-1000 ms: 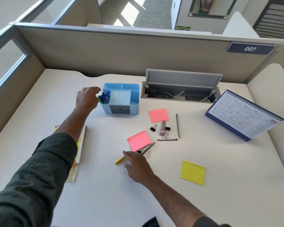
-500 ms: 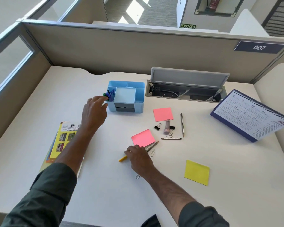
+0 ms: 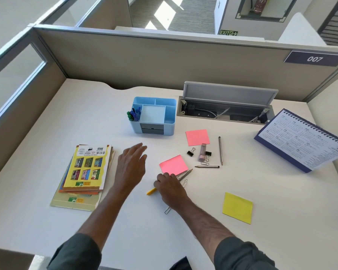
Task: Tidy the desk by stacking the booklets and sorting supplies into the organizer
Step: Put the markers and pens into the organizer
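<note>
A light blue organizer (image 3: pixel 170 129) stands at the desk's middle back, with markers (image 3: pixel 133 114) in its left compartment. The stacked booklets (image 3: pixel 86 168) lie at the left. My left hand (image 3: pixel 132 166) hovers open between the booklets and a pink sticky note (image 3: pixel 174 164), holding nothing. My right hand (image 3: pixel 170 189) lies on the desk below that note, fingers curled down over a yellow pen (image 3: pixel 151 191) and the end of a silver pen (image 3: pixel 186 173).
Loose on the desk lie another pink note (image 3: pixel 197 137), a yellow note (image 3: pixel 237 208), two silver pens (image 3: pixel 220 151), binder clips (image 3: pixel 191 152), a small tube (image 3: pixel 202 152) and paper clips (image 3: pixel 167 210). A desk calendar (image 3: pixel 304 141) stands right; an open cable tray (image 3: pixel 226 112) lies behind.
My left hand has drawn back from the organizer's left compartment toward me and now hovers mid-desk. My right hand has stayed on the yellow pen.
</note>
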